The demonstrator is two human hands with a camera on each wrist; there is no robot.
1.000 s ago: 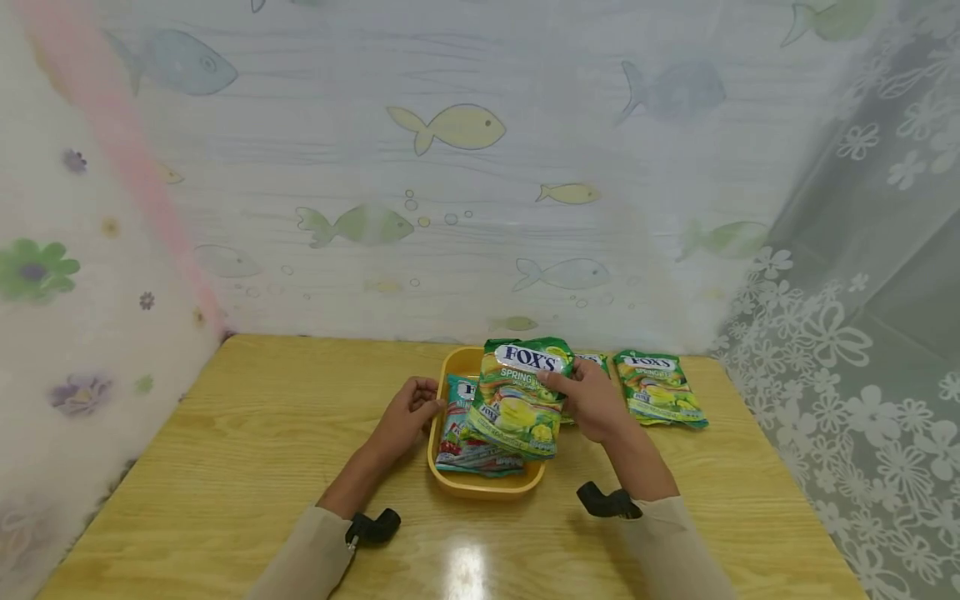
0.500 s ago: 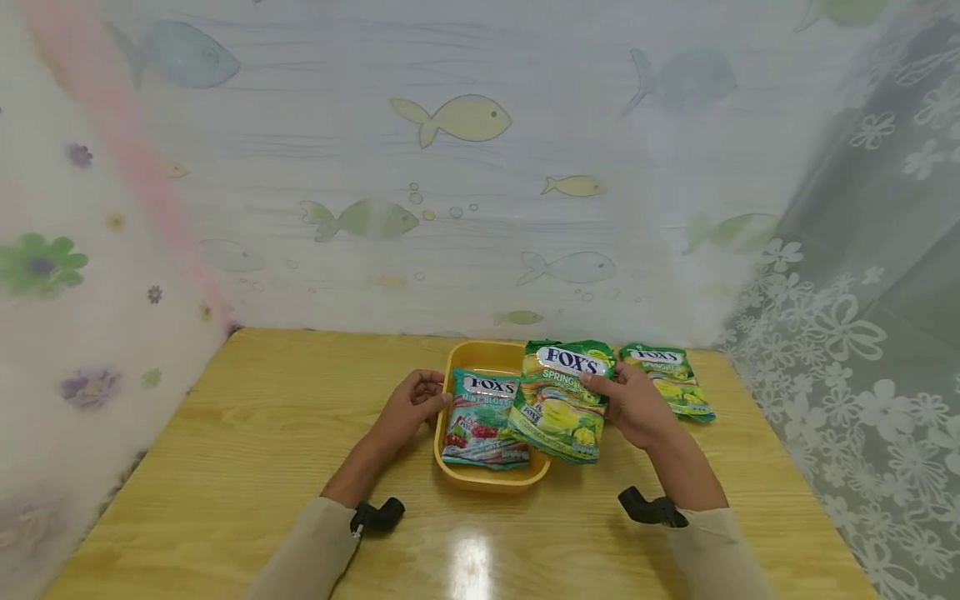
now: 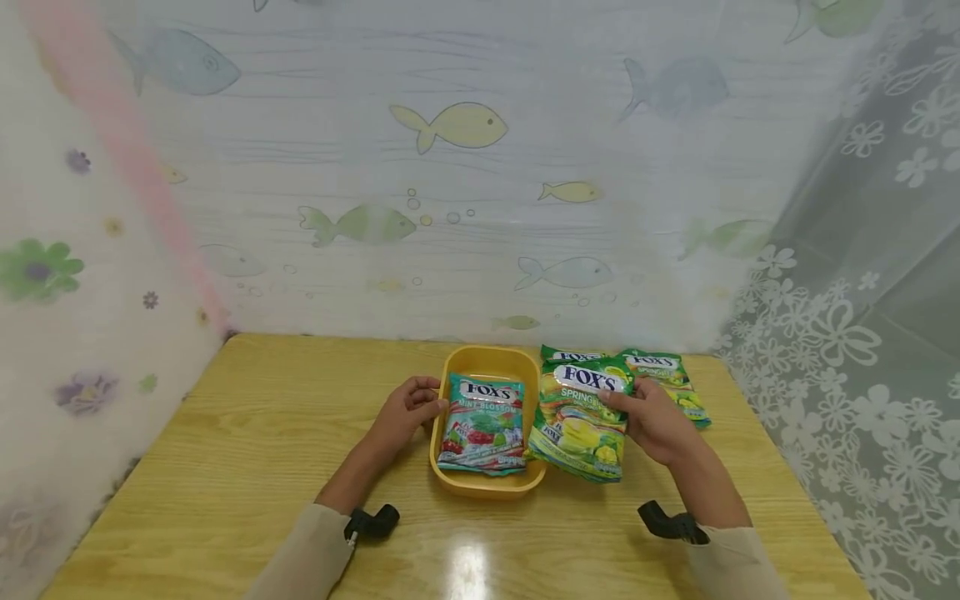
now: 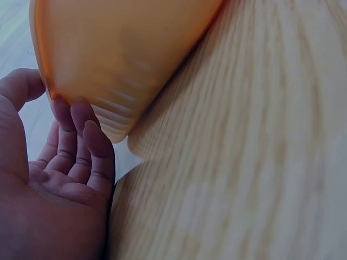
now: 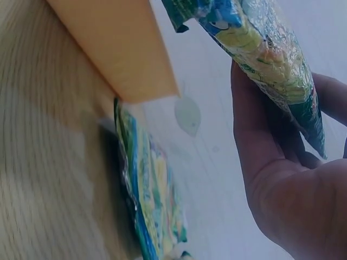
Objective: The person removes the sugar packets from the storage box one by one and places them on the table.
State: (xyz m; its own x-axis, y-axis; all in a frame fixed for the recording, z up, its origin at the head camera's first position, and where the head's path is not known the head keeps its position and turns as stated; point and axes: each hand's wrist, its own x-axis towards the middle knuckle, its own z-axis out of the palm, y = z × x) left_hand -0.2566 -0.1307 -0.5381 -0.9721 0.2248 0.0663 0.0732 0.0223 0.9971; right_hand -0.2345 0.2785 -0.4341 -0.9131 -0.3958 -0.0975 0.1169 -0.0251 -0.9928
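Observation:
My right hand (image 3: 663, 421) holds a green Fox's candy bag (image 3: 581, 427) by its right edge, thumb on the front. In the right wrist view this bag (image 5: 271, 59) is raised off the table, with fingers behind it. The bag's lower left corner overlaps the right rim of a yellow plastic tub (image 3: 487, 490). At the tub's left side, my left hand (image 3: 405, 412) pinches the rim; the left wrist view shows fingertips against the outer wall (image 4: 119, 54). A teal Fox's Mint Blossom bag (image 3: 483, 427) lies inside the tub.
Two more green candy bags lie on the wooden table (image 3: 285, 450) near its back edge: one (image 3: 573, 354) partly hidden behind the held bag, another (image 3: 660, 367) farther right. A fish-patterned curtain (image 3: 450, 250) hangs behind, and a flowered sheet (image 3: 840, 400) borders the right.
My right hand has carried the green bag rightward and slightly nearer, from over the tub to its right side, uncovering the teal bag. My left hand has stayed at the rim.

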